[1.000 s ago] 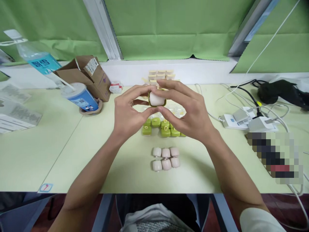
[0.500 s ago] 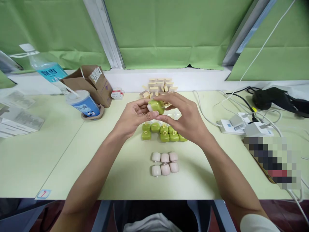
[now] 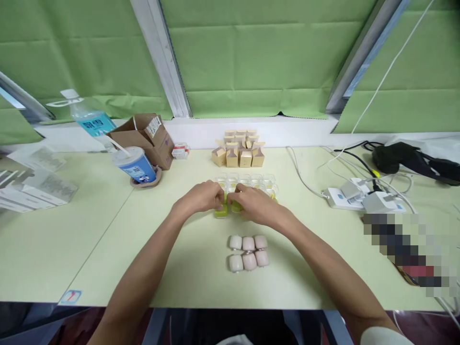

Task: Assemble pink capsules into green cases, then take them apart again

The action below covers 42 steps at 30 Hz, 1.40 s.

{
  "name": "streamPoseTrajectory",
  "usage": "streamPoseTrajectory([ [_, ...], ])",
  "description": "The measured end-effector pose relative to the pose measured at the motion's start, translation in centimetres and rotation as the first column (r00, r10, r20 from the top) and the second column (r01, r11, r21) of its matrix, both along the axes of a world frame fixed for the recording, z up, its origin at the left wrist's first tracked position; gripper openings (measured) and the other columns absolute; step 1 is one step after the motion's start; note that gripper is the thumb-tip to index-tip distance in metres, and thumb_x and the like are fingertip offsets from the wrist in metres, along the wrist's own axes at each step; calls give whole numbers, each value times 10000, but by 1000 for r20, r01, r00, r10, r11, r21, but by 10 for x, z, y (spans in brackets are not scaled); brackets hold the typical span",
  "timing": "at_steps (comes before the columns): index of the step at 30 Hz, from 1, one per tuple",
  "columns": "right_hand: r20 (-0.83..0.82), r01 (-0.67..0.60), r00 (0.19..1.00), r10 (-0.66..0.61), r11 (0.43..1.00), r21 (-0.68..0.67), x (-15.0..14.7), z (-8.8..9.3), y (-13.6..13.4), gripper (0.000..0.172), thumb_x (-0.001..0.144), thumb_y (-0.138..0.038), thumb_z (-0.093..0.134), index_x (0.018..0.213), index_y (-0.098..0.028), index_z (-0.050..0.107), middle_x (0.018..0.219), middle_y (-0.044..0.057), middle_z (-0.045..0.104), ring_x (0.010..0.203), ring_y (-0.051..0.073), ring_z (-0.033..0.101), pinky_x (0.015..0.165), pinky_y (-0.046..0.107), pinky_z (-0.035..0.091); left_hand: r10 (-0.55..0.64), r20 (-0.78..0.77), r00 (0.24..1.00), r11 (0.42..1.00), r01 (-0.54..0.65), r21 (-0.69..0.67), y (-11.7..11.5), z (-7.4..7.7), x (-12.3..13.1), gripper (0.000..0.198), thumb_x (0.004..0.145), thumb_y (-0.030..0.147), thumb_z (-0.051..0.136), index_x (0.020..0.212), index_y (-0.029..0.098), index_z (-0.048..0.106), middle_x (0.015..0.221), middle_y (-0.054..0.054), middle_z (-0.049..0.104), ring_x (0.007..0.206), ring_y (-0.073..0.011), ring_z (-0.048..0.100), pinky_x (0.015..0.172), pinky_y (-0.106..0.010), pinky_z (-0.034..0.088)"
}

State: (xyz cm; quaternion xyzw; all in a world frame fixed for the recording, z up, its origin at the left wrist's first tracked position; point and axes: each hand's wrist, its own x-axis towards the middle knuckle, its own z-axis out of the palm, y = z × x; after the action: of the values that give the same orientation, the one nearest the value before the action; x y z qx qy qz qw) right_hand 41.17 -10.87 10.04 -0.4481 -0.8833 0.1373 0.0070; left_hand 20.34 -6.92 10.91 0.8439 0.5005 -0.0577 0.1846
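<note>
— What are your fingers doing?

— Both sets are curled down and bunched together over the green cases (image 3: 222,211). My left hand (image 3: 199,198) and right hand (image 3: 253,205) meet fingertip to fingertip at the near edge of that green cluster on the surface (image 3: 179,268). I cannot tell whether either hand is pinching a case or only pressing on one; the fingertips hide it.

— What has changed?

— A moment ago I held one green case up in the air between both hands. Now my hands have come down to the surface, and that case seems to sit among the other green ones. I judge it is being set into the row.

— And around your hands?

— Just behind them stand clear plastic trays (image 3: 246,180), and farther back small tan boxes (image 3: 239,152). Nearer to me, apart from my hands, lie six pinkish cases (image 3: 248,251) in two rows. Off to my left stand a blue cup (image 3: 135,165), a cardboard box (image 3: 149,136) and a water bottle (image 3: 88,117); to my right, a power strip (image 3: 354,191) with its cables.
</note>
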Motion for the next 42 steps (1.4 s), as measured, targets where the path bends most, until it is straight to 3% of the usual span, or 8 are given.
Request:
streamPoseTrajectory([
  [4,70,-57,996,53,997,52,-5,-13,4,566,825,103,593,1251,-226,770,1129,114,670,1042,263,648,673,295,324,15,-29,999,1000,-15,12,0,-6,7,151,771,62,714,714,197,749,750,-34,738,675,-194,625,604,-305,300],
  [11,99,-141,986,133,987,75,-13,-25,2,612,853,125,539,1312,-215,758,1167,123,698,1033,255,661,693,313,393,-8,-29,1000,1000,8,-13,2,-7,4,184,794,52,651,760,193,766,809,-52,782,714,-201,648,610,-308,341],
  [18,185,-130,976,114,989,77,-20,-23,-5,644,912,113,523,1467,-179,671,1221,161,702,1130,282,661,770,327,473,-41,49,998,997,43,-57,4,-12,2,232,756,15,619,758,180,783,812,-57,802,746,-203,698,631,-290,378],
  [24,162,-118,981,106,991,65,-22,-25,-8,630,924,148,471,1445,-143,673,1283,169,688,1189,278,641,766,312,460,-58,-11,998,997,57,-56,6,-17,2,153,772,70,684,816,178,783,848,-55,805,785,-206,699,634,-293,364],
  [27,151,-104,984,92,992,76,-20,-29,-4,575,924,142,468,1371,-126,711,1217,161,702,1152,272,648,753,309,443,-71,-20,997,997,70,-39,5,-17,2,131,775,82,703,815,184,775,837,-44,794,771,-199,676,628,-294,352],
  [33,141,-105,985,97,993,52,-15,-27,7,406,874,144,518,1042,-104,791,1102,139,746,998,223,682,703,299,388,-47,-14,999,999,46,-28,4,-15,4,156,799,56,663,781,181,754,790,-36,768,737,-184,652,633,-289,354],
  [42,113,-131,985,127,991,23,-8,-25,13,351,885,77,546,1036,-115,797,1112,132,745,955,212,678,661,318,324,-42,4,999,999,42,-9,8,-20,2,183,794,38,626,780,178,742,790,-39,760,731,-186,638,635,-298,346],
])
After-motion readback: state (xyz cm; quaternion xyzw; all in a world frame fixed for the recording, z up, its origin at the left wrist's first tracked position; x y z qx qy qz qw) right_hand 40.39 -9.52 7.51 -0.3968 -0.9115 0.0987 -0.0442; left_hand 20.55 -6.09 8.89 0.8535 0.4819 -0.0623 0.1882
